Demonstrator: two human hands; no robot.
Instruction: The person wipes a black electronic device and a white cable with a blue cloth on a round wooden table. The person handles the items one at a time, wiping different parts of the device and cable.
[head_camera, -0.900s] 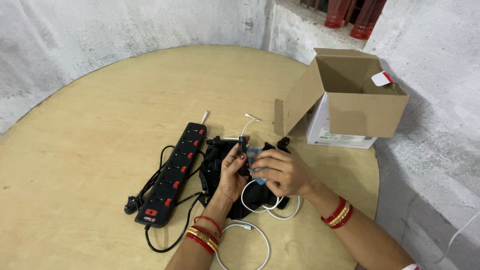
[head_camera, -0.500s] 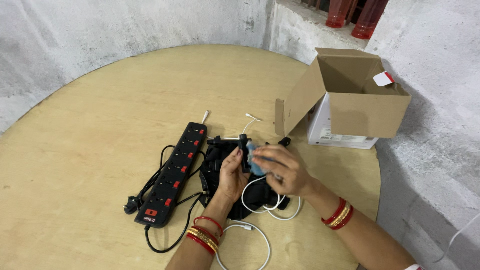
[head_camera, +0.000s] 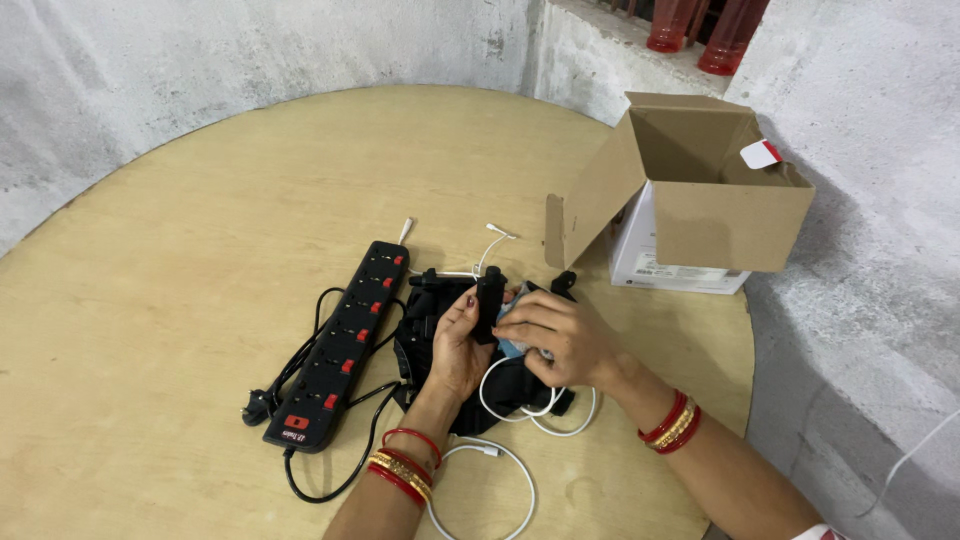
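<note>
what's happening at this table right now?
A person at a round wooden table holds a small black device upright in the left hand and presses a light blue cloth against it with the right hand. White cables and a black power strip lie nearby; an open cardboard box sits behind.

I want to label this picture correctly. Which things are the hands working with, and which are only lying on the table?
In use:
left hand holding a small black device
right hand pressing a blue cloth against it

Lying about:
black power strip
white cable
black strap bundle
open cardboard box
white box
</note>
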